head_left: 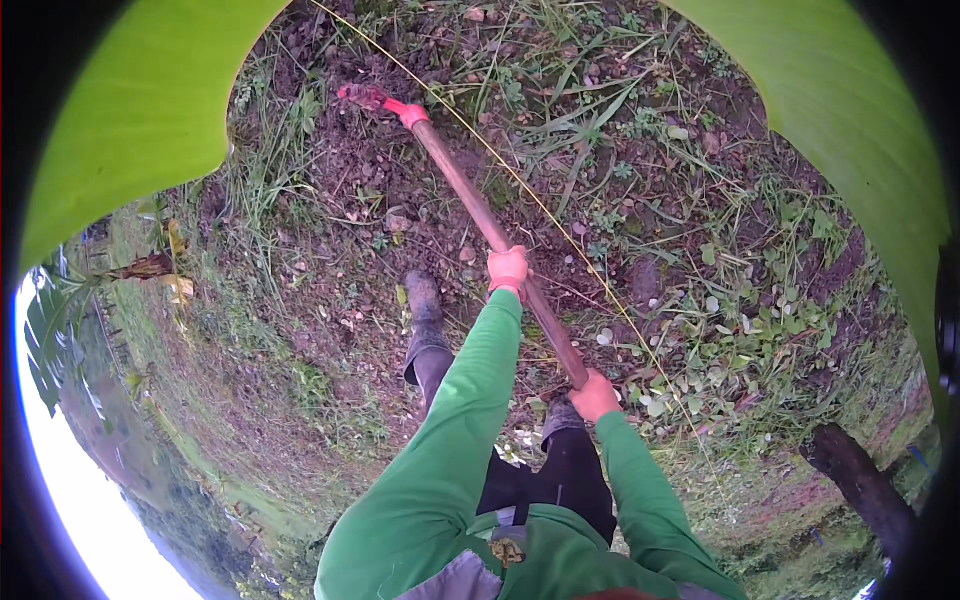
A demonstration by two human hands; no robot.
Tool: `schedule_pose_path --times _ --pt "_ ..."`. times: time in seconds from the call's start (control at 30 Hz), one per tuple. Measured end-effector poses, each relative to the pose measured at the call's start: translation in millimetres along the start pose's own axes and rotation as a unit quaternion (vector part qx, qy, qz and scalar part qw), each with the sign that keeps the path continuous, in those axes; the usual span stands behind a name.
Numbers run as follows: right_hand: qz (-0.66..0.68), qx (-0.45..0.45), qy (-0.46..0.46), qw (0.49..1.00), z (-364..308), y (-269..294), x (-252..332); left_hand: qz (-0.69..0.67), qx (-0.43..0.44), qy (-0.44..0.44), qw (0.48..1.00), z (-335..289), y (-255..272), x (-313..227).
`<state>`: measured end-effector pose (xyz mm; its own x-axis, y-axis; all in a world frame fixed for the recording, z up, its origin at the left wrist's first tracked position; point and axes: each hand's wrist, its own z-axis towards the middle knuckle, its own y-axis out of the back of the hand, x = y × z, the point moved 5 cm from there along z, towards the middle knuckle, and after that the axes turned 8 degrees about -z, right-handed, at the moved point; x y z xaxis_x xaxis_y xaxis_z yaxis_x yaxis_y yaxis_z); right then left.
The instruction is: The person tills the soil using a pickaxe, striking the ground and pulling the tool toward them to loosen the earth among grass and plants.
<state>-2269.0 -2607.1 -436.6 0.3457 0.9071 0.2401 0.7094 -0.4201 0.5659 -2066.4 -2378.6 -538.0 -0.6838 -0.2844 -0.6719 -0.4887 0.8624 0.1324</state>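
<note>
Both the left hand (508, 268) and the right hand (595, 396) were wrapped around the long-handled tool (466, 188), left nearer its red head (385, 102); it slanted left of the yellow string (575, 243), roughly parallel.

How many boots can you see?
2: the left boot, to the left of the wooden handle, and the right boot, just below the right hand and partly hidden.

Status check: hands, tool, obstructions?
Left hand around hoe handle mid-length, right hand near its end. Red hoe head muddy. Yellow string close alongside; big leaves block upper corners.
</note>
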Motion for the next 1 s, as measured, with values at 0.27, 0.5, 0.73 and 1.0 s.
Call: schedule_pose_path --times 0.27,0.5,0.73,1.0 --pt "0.081 0.110 0.041 0.990 -140 126 161 -0.211 0.219 0.150 0.941 -17 37 -118" --pt "0.078 0.033 0.047 0.995 -91 -86 66 -0.089 0.121 0.116 0.982 38 62 -22" --pt "0.037 -0.048 0.014 0.998 -55 -94 -2 -0.162 0.075 0.057 0.982 -23 64 -19" --pt "0.155 -0.217 0.194 0.944 14 37 112 -0.230 0.085 -0.266 0.932 -139 98 -278"
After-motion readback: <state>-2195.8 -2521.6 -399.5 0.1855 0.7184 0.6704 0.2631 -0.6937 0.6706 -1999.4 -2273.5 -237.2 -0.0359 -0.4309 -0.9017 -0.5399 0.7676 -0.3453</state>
